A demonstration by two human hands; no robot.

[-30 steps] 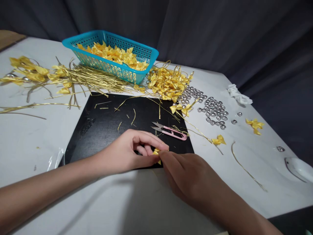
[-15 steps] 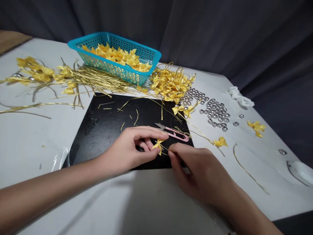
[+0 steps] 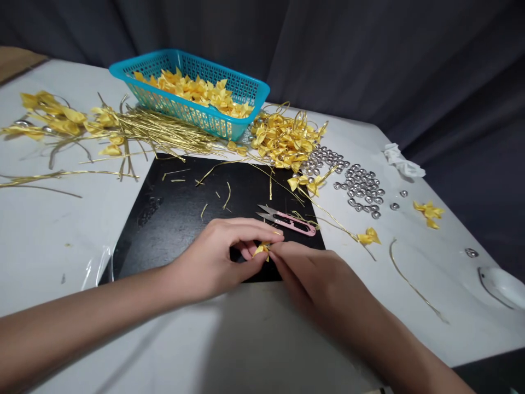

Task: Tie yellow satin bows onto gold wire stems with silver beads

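Over the near edge of a black mat (image 3: 176, 202), my left hand (image 3: 229, 249) pinches a small yellow ribbon bow (image 3: 261, 250) between thumb and fingers. My right hand (image 3: 311, 273) is closed, its thumb and index fingertips meeting at the bow's right side. The thin gold cord seen there earlier is mostly hidden by the fingers now, so its ends do not show. Just beyond both hands, pink-handled thread snips (image 3: 287, 220) lie on the mat with their blades apart. Short gold cord scraps (image 3: 227, 195) are scattered on the mat.
A blue basket (image 3: 186, 104) of yellow bows stands at the back, gold cords (image 3: 168, 130) heaped before it. To its right are piled bows with cords (image 3: 287, 139) and silver beads (image 3: 363, 186). A white object (image 3: 502, 287) sits at the right edge.
My right hand has moved left and in against the bow, closing the gap between the hands. The snips now show more fully, both blades visible. The view has shifted slightly.
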